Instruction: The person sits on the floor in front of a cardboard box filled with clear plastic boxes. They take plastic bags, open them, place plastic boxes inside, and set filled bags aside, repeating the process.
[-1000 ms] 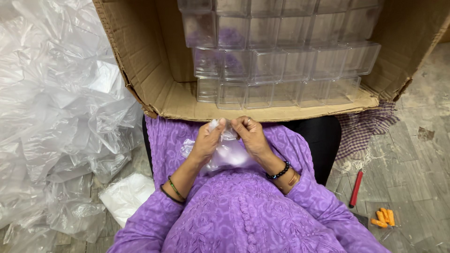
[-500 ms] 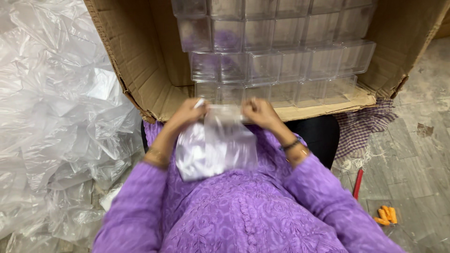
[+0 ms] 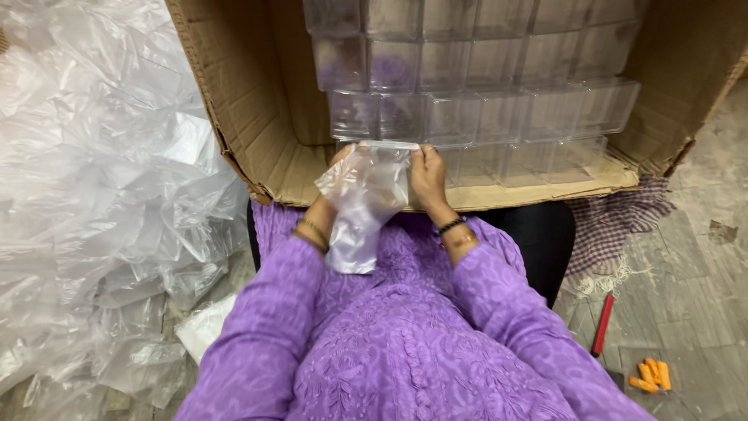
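A clear plastic bag (image 3: 361, 204) hangs open-mouthed in front of me, its top edge stretched between both hands. My left hand (image 3: 331, 195) is mostly behind the bag, pinching its left top corner. My right hand (image 3: 426, 176) grips the right top corner. Both hands are at the front lip of a big cardboard box (image 3: 257, 125) lying on its side. Inside the box are stacked rows of clear plastic boxes (image 3: 483, 109); the bag's mouth is level with the lowest row.
A large heap of crumpled clear plastic bags (image 3: 101, 195) fills the left side. On the stone floor at the right lie a red pen-like tool (image 3: 603, 323), several small orange pieces (image 3: 650, 376) and a checked cloth (image 3: 615, 222).
Both hands moved from my lap forward to the box's lip. The bag, bunched between the fingers before, is now pulled open and held up against the lowest row of clear boxes.
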The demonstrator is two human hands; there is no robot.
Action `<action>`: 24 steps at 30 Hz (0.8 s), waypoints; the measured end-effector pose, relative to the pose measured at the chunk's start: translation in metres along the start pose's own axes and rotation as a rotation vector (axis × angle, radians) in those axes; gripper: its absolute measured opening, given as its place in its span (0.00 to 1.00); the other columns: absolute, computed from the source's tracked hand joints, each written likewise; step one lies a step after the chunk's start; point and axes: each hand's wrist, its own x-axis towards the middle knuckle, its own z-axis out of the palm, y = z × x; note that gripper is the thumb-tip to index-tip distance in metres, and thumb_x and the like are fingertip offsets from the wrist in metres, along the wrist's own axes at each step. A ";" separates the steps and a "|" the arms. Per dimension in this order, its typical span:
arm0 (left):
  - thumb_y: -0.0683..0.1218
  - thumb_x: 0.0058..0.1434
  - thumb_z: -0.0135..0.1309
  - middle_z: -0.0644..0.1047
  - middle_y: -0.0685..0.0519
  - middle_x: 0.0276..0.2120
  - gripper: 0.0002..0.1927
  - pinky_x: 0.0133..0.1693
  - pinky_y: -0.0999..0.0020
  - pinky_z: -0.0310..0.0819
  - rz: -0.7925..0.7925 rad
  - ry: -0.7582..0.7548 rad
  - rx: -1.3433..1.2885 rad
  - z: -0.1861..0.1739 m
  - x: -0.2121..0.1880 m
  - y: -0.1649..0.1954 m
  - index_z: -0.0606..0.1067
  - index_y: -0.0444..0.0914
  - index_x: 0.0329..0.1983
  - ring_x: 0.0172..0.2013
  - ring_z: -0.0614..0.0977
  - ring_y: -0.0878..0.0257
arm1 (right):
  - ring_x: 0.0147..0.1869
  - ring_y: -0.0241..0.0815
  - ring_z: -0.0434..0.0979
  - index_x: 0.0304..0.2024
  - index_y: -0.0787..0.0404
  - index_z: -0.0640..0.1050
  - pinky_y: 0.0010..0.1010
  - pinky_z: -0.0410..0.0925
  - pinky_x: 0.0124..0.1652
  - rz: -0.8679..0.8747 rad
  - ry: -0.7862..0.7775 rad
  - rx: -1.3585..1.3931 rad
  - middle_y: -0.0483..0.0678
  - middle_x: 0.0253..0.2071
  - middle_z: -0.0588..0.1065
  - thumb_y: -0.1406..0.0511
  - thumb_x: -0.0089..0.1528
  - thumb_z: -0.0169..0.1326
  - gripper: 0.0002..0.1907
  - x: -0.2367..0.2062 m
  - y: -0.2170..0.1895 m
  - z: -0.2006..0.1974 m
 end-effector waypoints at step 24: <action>0.67 0.61 0.55 0.78 0.57 0.24 0.28 0.20 0.72 0.64 -0.854 -0.410 -0.360 -0.166 -0.236 -0.002 0.79 0.39 0.44 0.20 0.75 0.67 | 0.34 0.31 0.66 0.38 0.63 0.75 0.26 0.63 0.32 0.011 -0.966 0.218 0.41 0.30 0.68 0.64 0.73 0.50 0.11 -0.102 -0.033 0.145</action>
